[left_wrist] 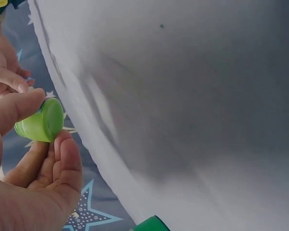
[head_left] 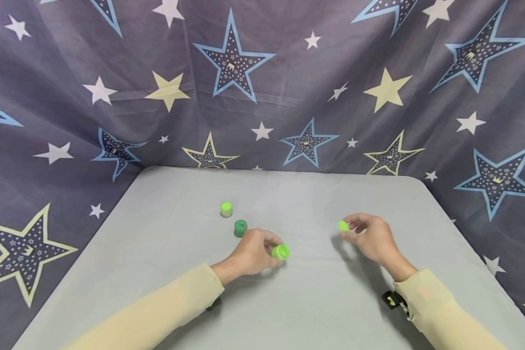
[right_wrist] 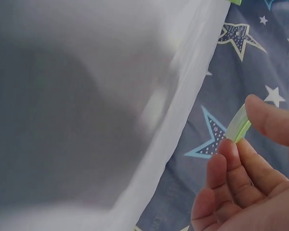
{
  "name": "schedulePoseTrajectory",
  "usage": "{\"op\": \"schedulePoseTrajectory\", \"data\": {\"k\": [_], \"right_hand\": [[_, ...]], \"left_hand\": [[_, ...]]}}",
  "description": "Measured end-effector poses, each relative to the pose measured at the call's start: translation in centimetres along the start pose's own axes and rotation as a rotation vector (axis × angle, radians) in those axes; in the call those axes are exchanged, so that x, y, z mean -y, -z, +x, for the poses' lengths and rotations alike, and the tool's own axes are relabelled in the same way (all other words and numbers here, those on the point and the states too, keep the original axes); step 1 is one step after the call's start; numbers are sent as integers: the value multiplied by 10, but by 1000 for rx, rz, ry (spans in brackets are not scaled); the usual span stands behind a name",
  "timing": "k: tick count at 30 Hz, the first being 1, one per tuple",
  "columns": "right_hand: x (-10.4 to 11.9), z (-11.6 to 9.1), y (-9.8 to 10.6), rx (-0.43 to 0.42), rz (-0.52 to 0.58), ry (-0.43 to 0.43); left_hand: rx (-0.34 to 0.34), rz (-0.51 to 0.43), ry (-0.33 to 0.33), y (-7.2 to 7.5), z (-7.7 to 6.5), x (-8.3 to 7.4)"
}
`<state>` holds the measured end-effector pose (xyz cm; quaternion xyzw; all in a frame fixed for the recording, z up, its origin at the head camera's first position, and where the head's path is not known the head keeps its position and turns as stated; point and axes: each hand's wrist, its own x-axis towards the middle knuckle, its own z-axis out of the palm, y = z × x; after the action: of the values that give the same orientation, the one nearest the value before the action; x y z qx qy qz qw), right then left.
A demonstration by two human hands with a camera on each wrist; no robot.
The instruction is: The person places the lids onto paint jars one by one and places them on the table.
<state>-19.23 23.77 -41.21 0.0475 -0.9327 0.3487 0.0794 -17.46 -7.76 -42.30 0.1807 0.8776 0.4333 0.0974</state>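
Observation:
My left hand (head_left: 255, 250) pinches a small light green pot (head_left: 281, 252) between thumb and fingers, tilted above the grey table. In the left wrist view, the pot (left_wrist: 48, 120) shows its smooth round end. Out to the right, my right hand (head_left: 372, 238) holds a thin light green lid (head_left: 343, 225) by its rim, well apart from the pot. The right wrist view shows that lid (right_wrist: 238, 125) edge-on between thumb and fingertips. Just behind the left hand stands a dark green pot (head_left: 240, 228). Farther back is a small clear jar with a light green lid (head_left: 226, 209).
Under both hands spreads a grey cloth-covered table (head_left: 297, 301) with rounded far corners. A dark curtain (head_left: 280, 73) printed with stars hangs behind and beside it. Near the right cuff is a black wrist device (head_left: 392, 300).

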Motion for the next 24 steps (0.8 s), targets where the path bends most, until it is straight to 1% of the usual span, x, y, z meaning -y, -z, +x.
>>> {"op": "schedulePoseTrajectory", "data": {"k": [8,16,24], "right_hand": [[12,-9,-7,-2,22,59],[26,-19,-14,26,65,76],[38,-27,-22,51,100,117]], "left_hand": [[0,-12,-9,-2,-2,-1],[2,-28,-5,-2,-3,-3],[-2,-50,-1,-2,-6,-3]]}}
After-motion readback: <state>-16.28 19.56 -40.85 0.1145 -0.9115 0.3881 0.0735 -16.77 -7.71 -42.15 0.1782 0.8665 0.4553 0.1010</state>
